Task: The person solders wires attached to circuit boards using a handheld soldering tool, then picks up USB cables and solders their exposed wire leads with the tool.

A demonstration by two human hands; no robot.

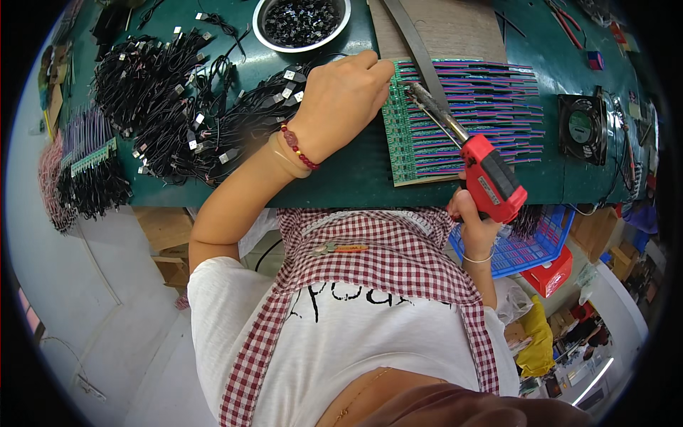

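My left hand [347,103] is closed in a pinch at the upper left edge of a green circuit board panel [404,153]. Whatever its fingertips hold is hidden by the hand. Black USB cables [274,99] run up to and under this hand. In my right hand [475,219] is the grip of a red and black soldering gun [491,178]. Its metal tip points up and left, over the panel near the left fingertips. Rows of thin multicoloured wires [484,121] stretch rightward from the panel. A grey flat bar [416,43] lies across the panel's top part.
A tangled heap of USB cables [153,99] covers the left of the green table [313,192]. A metal bowl [260,34] of small black parts stands at the back. Right of the wires is a black fan [582,128]. Below the table edge sits a blue basket [512,260].
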